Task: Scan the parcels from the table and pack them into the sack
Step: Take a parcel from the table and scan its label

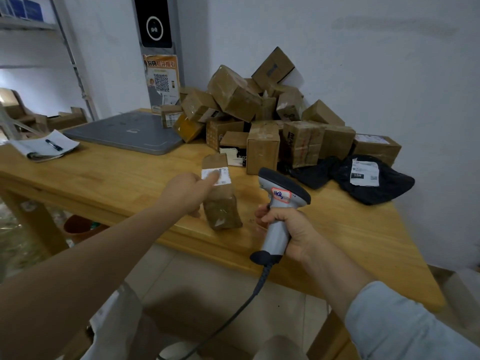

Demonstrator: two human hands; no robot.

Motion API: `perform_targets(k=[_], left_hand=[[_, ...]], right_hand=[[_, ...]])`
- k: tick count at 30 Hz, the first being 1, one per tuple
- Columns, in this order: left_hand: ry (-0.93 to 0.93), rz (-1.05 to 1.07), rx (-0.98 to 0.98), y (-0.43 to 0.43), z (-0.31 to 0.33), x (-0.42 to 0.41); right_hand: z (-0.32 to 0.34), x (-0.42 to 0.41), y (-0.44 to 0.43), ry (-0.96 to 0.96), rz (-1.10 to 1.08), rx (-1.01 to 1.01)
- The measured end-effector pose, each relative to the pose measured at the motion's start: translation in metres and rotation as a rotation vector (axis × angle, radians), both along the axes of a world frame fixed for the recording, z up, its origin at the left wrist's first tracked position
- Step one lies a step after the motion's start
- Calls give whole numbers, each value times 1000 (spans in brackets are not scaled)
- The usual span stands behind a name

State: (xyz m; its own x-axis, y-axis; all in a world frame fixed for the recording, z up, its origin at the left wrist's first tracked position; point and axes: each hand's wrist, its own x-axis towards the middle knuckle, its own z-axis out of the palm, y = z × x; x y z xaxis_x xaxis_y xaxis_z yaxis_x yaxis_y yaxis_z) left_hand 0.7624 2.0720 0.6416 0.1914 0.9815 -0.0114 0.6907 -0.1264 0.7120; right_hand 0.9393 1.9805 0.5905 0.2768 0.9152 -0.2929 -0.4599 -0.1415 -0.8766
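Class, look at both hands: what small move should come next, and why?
Probably tilt the scanner in the right hand onto the white label of the brown parcel that the left hand holds: the label faces up, the scanner is beside it.

Taped brown parcel [222, 193], white-labelled, on table [117, 178]

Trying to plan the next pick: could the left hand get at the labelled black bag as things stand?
Probably not yet: the left hand holds the brown parcel, and the labelled black bag lies beyond the right hand and its scanner.
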Motion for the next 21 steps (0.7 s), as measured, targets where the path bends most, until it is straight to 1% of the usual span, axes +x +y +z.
perform_targets(k=[1,2,3,6,8,10,11,13,15,19,21], left_hand=[[6,4,52,4,3,-1],[84,-19,139,9,7,-3],[226,-88,217,18,8,-4],[736,-424,343,38,18,1],[1008,-586,414,45,24,12],[1157,-678,478,51,27,25],[1189,-711,502,54,27,31],[1198,-763,519,57,26,41],[1117,-710,444,59,26,44],[892,-383,218,50,26,40],[661,-260,86,50,23,35]], right_hand=[[0,1,1,6,-18,4],[1,1,1,17,-36,8],[1,1,2,26,-51,11],[1,0,1,43,-69,18],[-1,-1,-1,56,-56,24],[-2,0,-3,52,-40,20],[-3,1,-4,47,-38,17],[-4,4,-5,54,-38,17],[-4,7,-6,66,-38,26],[-6,10,-3,84,-37,45],[-7,5,-1,98,-12,45]])
